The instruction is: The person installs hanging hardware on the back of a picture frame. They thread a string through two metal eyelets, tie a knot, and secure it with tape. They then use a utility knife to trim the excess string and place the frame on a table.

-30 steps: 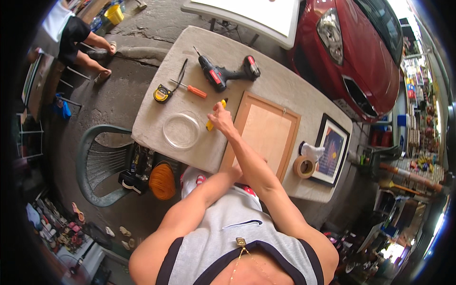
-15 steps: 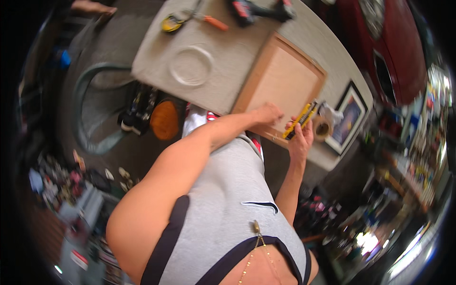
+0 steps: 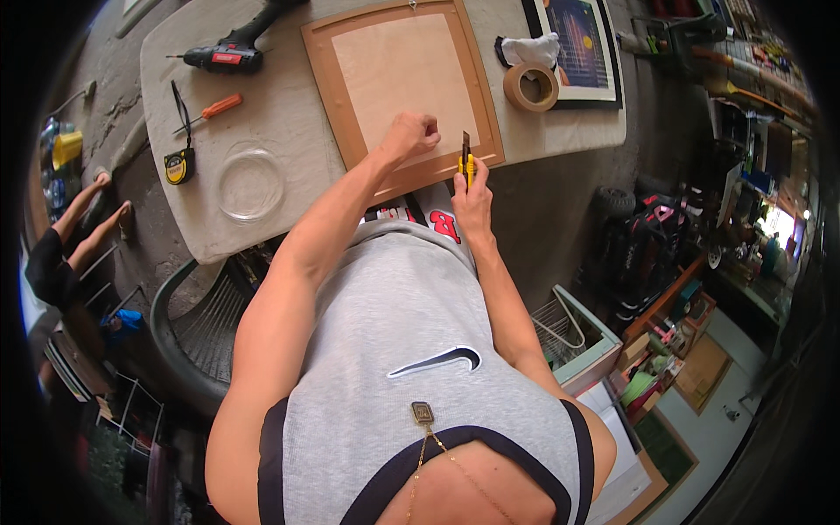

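Face down on the table lies a picture frame (image 3: 404, 66), its pale backing panel bordered by brown tape. My left hand (image 3: 408, 138) is above the panel's lower part, its fingers curled together; whether anything is pinched in them is hidden. In my right hand (image 3: 472, 194), at the frame's near right corner, is a yellow and black utility knife (image 3: 466, 166), upright with its blade out. A roll of brown tape (image 3: 530, 87) lies to the right of the frame, against a crumpled white cloth (image 3: 530, 50).
A black-framed picture (image 3: 579, 54) lies on the table's right end. On the left are a cordless drill (image 3: 229, 56), an orange-handled screwdriver (image 3: 220, 107), a tape measure (image 3: 179, 166) and a clear round dish (image 3: 251, 182). A chair (image 3: 206, 324) stands near left; another person's legs (image 3: 83, 214) show farther left.
My view has turned, bringing the whole table's left side in. The knife now points more straight away from me, and both hands remain over the frame's near end.
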Demonstrator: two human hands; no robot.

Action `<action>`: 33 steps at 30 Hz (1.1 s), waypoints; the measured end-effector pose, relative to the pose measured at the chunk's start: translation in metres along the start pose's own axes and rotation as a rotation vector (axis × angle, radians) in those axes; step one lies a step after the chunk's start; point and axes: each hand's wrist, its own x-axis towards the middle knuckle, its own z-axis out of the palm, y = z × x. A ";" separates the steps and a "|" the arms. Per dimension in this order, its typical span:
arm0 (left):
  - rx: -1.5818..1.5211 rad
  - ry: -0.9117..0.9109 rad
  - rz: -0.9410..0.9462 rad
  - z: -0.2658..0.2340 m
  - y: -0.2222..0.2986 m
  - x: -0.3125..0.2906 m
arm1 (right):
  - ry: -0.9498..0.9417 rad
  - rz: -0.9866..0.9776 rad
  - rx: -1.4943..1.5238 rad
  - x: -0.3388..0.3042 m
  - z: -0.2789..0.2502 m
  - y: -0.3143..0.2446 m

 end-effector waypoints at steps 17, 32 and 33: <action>0.013 0.028 -0.189 0.000 0.019 -0.015 | -0.026 -0.183 -0.108 -0.013 0.020 0.003; -0.056 -0.002 -0.274 0.001 0.007 -0.010 | -0.072 -0.140 -0.231 -0.012 0.026 0.002; -0.077 0.007 -0.281 0.002 0.007 -0.010 | -0.071 -0.138 -0.233 -0.013 0.026 0.002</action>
